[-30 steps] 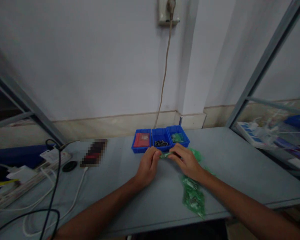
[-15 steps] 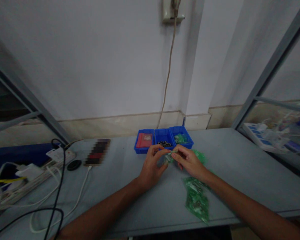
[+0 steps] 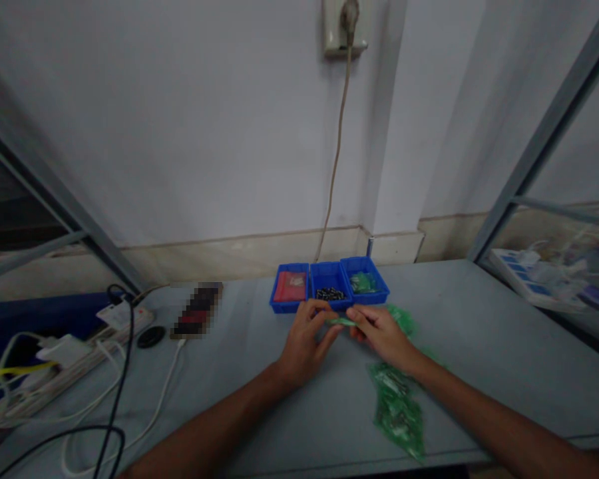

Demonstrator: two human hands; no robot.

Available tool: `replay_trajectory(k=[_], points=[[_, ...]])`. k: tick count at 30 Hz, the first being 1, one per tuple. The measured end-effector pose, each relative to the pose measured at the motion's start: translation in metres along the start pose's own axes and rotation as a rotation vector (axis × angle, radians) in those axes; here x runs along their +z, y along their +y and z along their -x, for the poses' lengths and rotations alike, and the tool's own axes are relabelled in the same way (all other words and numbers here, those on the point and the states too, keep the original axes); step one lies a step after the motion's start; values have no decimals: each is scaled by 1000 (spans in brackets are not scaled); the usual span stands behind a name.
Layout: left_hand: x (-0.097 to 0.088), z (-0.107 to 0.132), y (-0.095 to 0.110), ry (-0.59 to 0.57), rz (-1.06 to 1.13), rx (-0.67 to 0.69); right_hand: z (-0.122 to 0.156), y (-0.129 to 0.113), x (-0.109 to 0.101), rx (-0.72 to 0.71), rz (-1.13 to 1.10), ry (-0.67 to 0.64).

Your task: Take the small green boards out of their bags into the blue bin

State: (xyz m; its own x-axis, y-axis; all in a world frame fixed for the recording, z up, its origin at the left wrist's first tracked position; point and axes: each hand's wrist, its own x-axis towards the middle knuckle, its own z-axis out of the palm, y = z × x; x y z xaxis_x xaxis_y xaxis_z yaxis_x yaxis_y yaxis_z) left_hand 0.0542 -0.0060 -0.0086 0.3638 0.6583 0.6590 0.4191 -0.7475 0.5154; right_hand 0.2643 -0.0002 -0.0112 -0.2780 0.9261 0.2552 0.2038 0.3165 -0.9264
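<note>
Between my two hands is a small green plastic bag (image 3: pixel 341 321), seen nearly edge-on. My right hand (image 3: pixel 379 334) pinches its right end between thumb and fingers. The thumb and fingers of my left hand (image 3: pixel 307 342) close on its left end. Just behind the hands stand three joined blue bins. The left bin (image 3: pixel 279 307) holds a red bag, the middle bin (image 3: pixel 324 271) small black and silver parts, and the right bin (image 3: pixel 385 295) green bags. Green bags of metal parts (image 3: pixel 399 412) lie beneath and in front of my right forearm.
On the left of the grey table (image 3: pixel 249 412) lie a pixelated phone (image 3: pixel 198 311) on a white cable, a round black disc (image 3: pixel 151 336) and a power strip (image 3: pixel 64 372) with plugs and cords. Another power strip (image 3: pixel 522 279) is at the far right, behind the metal frame.
The small green bag has turned from showing its face to nearly edge-on between my fingers. The whole view has shifted slightly, so the scene sits a little lower.
</note>
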Motion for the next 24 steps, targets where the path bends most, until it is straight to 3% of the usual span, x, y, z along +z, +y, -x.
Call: replay_trajectory(k=[5,12,24], points=[[-1,-2,0,10,11,-41,2,-5,1,-91,74,121],[3,-1,-7,-69,101,-195,0,-5,-4,-233,173,58],[5,-1,-7,-115,126,-260,-1,1,-1,-225,188,63]])
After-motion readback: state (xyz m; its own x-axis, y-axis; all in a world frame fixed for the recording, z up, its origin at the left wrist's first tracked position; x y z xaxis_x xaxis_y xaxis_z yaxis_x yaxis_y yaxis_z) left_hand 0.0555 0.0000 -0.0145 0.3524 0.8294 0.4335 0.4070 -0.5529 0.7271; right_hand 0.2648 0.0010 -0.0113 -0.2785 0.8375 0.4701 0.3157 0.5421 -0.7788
